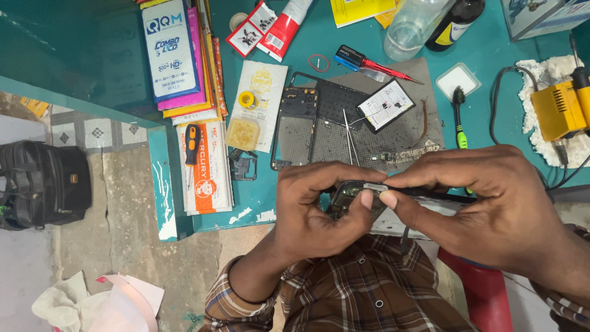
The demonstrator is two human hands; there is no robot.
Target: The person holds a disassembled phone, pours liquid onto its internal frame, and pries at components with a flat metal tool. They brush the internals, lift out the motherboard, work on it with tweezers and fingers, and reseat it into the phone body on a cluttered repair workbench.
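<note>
Nearest the camera: a checked shirt (362,289), cuffs at both wrists. Just above it the two hands meet over the table's front edge. The left hand (313,212) wraps an opened phone (353,198) from below, thumb pressed on its exposed board. The right hand (491,206) pinches the same phone from the other side, forefinger and thumb tip to tip with the left thumb. Both hands are closed on the phone, touching each other. What lies under the thumbs is too small to make out, possibly a connector.

Beyond the hands, a grey work mat (369,123) on the teal table (491,49). On the mat: a black phone frame (296,123), tweezers (349,132) lying beside it, a flat battery (386,104) with a white label. Just right of the mat, a green-handled brush (460,117).

Left of the mat, a stack of packets (206,166) with a small orange screwdriver (192,142) on top.

Further back: a red-shafted screwdriver (369,63), a red and white tube (284,27), a clear bottle (415,24). Far right, a yellow soldering tool (562,107) on white padding.

Down left, on the floor, a black bag (43,184).
</note>
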